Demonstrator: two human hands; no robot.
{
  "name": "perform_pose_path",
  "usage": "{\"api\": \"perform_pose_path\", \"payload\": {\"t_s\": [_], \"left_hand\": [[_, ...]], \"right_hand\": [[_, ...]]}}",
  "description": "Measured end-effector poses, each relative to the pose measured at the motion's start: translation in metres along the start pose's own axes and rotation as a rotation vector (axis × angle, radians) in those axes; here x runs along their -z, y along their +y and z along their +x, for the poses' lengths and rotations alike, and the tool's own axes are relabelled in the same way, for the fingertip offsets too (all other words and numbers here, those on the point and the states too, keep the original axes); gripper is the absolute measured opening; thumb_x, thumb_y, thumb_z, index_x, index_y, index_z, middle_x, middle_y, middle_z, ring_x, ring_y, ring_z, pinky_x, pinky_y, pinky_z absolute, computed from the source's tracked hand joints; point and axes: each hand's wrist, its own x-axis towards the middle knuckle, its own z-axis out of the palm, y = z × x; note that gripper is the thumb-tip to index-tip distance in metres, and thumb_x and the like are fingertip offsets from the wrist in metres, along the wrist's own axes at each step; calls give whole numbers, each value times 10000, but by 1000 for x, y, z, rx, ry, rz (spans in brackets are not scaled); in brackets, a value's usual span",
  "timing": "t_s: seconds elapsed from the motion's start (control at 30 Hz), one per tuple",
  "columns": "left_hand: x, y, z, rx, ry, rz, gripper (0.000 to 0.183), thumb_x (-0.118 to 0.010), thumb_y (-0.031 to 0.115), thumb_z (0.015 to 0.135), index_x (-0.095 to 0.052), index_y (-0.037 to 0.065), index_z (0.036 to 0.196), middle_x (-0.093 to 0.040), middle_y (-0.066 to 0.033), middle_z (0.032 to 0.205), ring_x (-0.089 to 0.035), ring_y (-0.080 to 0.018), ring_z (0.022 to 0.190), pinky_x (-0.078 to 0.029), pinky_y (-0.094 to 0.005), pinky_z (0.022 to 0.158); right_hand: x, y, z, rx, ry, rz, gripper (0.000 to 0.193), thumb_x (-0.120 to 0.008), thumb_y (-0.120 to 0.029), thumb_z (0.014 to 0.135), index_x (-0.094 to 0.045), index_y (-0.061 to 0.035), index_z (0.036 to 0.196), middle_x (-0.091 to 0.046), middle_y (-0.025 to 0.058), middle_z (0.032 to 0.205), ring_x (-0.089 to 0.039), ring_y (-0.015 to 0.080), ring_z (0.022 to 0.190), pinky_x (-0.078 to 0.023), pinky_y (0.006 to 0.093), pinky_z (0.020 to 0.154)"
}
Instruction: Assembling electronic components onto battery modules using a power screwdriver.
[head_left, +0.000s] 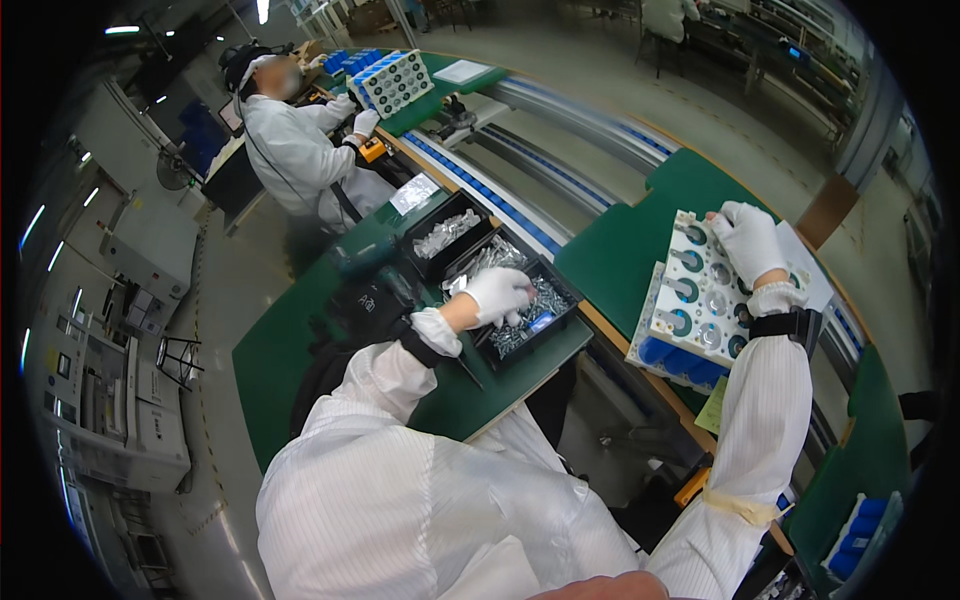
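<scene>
My left hand (pixel 498 293), in a white glove, reaches into a black bin (pixel 562 296) of small shiny metal parts, fingers curled among them; whether it grips any is hidden. My right hand (pixel 747 240), also gloved, rests on the far top corner of a white holder block (pixel 697 300) with round cells and blue cylinders underneath. The block lies on a green table (pixel 620 250). Both arms wear white sleeves with black wrist straps.
A second black bin (pixel 444 234) of silvery parts sits beside the first. A conveyor with blue strips (pixel 500 200) runs between the tables. A co-worker in white (pixel 300 150) stands at the far left near another white cell holder (pixel 392 82). More blue cells (pixel 858 535) lie at lower right.
</scene>
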Motion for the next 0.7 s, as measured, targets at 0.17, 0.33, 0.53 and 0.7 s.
{"api": "perform_pose_path", "payload": {"t_s": [0.17,0.33,0.53,0.7], "left_hand": [[12,-23,-12,39,-109,-695,276,-523,180,997,-564,-24,1177,-681,-107,969,-686,-135,737,-487,-210,497],[11,-28,-13,33,-246,-910,358,-428,147,1024,-456,-75,1303,-652,-204,1104,-685,-264,1000,-585,-288,698],[11,-32,-8,25,-314,-1094,380,-422,139,1022,-453,-103,1314,-606,-247,1187,-651,-315,1063,-585,-356,866],[8,-32,-14,-54,-164,-845,352,-474,132,1000,-477,-91,1272,-623,-191,1100,-663,-272,1020,-592,-333,832]], "right_hand": [[0,1,-1,5,27,5,267,-619,-270,900,-654,-20,813,-631,203,778,-614,379,768,-477,440,709],[-5,8,-1,10,38,14,269,-627,-270,898,-651,-18,809,-629,199,765,-616,374,749,-475,432,694],[-3,3,-2,-2,36,43,275,-630,-280,899,-655,-21,809,-624,190,732,-610,371,721,-469,425,673],[-3,3,0,-5,18,-3,280,-625,-291,902,-660,-26,817,-629,186,743,-613,367,731,-470,422,677]]}}
